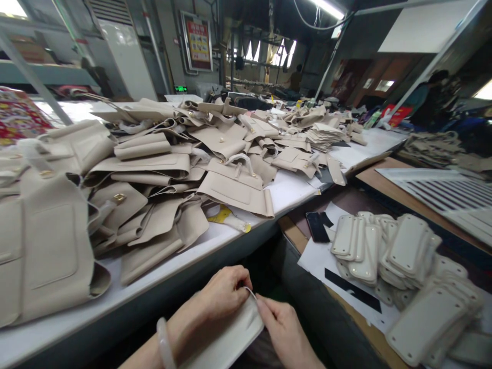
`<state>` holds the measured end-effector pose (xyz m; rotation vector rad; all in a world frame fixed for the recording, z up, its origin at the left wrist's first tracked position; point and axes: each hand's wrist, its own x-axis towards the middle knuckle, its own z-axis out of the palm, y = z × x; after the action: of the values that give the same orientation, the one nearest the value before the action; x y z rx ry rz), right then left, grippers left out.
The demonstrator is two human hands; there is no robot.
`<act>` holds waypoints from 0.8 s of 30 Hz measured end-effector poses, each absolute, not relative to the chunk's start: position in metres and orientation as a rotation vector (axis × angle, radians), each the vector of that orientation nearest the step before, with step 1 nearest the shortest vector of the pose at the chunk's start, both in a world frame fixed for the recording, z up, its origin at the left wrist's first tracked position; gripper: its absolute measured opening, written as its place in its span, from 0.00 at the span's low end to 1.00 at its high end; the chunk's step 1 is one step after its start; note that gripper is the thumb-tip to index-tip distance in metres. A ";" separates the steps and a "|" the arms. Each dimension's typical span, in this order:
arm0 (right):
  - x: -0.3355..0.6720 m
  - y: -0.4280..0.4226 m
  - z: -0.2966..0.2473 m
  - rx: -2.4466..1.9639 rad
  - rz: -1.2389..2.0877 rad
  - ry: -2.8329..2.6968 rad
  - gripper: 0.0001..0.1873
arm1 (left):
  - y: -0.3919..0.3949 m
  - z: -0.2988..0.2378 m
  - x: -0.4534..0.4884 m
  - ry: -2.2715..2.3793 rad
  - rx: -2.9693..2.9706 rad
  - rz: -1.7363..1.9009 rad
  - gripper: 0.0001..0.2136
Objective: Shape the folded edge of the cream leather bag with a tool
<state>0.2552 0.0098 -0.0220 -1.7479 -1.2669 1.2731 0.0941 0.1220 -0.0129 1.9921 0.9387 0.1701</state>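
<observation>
Pale panel (221,341) pinched by both hands, near centre

Closest to the camera: the pale panel, tilted, in front of the table's near edge, its lower end running out of view. Left hand (226,289) curled tight on the far edge, fingertips partly hidden. Right hand (282,320) clamped at the right corner, thumb flat on the upper face. Hands close together, a short stretch of edge between them. Pale bracelet (163,341) on the left wrist.

Beyond, a long white table (209,248) bears a deep heap of beige bag pieces (226,192), some with gold-coloured fittings and wrapped handles. One large beige bag (54,225) stands at near left. Yellow-marked scrap (221,214) by the table's near edge.

Near right: many pale, rounded plates (426,315) with corner holes, in overlapping stacks, partly on white paper (313,259). Black strip (352,290) on the same paper; dark phone-like slab (317,227) just beside the stacks, left. Slatted white panel (430,192) farther right.

Far side: framed poster (199,43) on the wall, lit tube (328,7) overhead.
</observation>
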 end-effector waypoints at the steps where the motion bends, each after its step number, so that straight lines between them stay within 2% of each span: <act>1: 0.258 0.014 -0.024 -1.727 1.335 -1.198 0.33 | 0.122 -0.013 0.094 0.940 1.990 0.170 0.10; 4: 0.261 0.025 -0.025 -1.641 1.541 -1.026 0.34 | 0.121 -0.012 0.093 0.943 1.978 0.165 0.09; 11: 0.264 0.033 -0.013 -1.422 2.009 -0.699 0.25 | 0.120 -0.011 0.095 0.966 1.943 0.158 0.09; 21: 0.270 0.056 -0.001 -1.743 2.005 -1.022 0.21 | 0.118 -0.020 0.090 0.968 1.809 0.162 0.09; 24: 0.264 0.065 0.004 -1.723 2.004 -1.127 0.19 | 0.120 -0.020 0.073 0.935 1.738 0.187 0.14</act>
<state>0.2636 0.0654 0.0044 -1.7233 -1.1271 2.0035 0.0733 0.1205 -0.0201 1.7379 0.9353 0.1868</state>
